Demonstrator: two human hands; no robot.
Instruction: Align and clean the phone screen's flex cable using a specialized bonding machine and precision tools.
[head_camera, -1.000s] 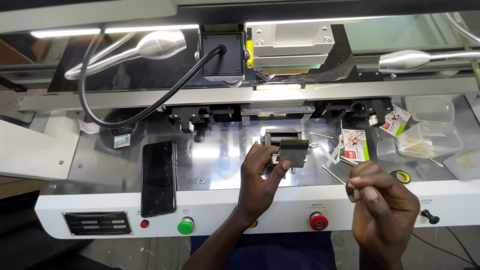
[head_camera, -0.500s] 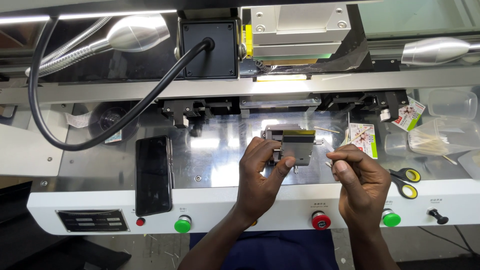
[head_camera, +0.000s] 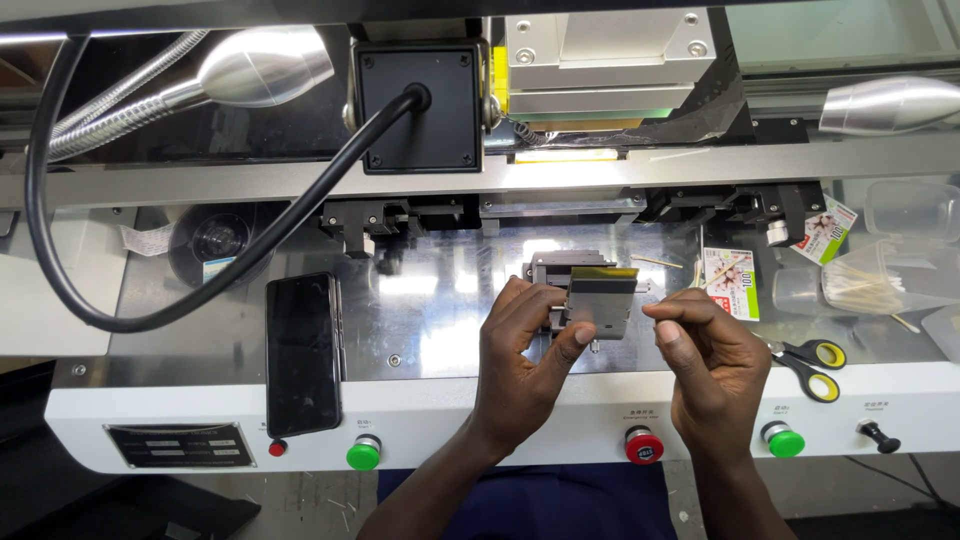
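Note:
My left hand (head_camera: 525, 355) pinches a small grey rectangular plate (head_camera: 602, 302) at its left edge, holding it tilted over a dark metal fixture (head_camera: 556, 270) on the shiny machine bed. My right hand (head_camera: 712, 360) is curled just right of the plate, its thumb and forefinger pressed together near the plate's right edge. Whether it grips a thin stick there cannot be told. A thin wooden stick (head_camera: 656, 262) lies on the bed behind the plate.
A black phone (head_camera: 302, 350) lies flat at the left of the bed. Yellow-handled scissors (head_camera: 812, 362), a clear tub of thin sticks (head_camera: 880, 272) and small printed packets (head_camera: 730, 280) sit at right. Green buttons (head_camera: 364, 453) and a red one (head_camera: 643, 446) line the front panel.
My right hand has moved left and up from the front panel to the plate's right edge. The left hand stays on the plate. The camera view has shifted lower and closer.

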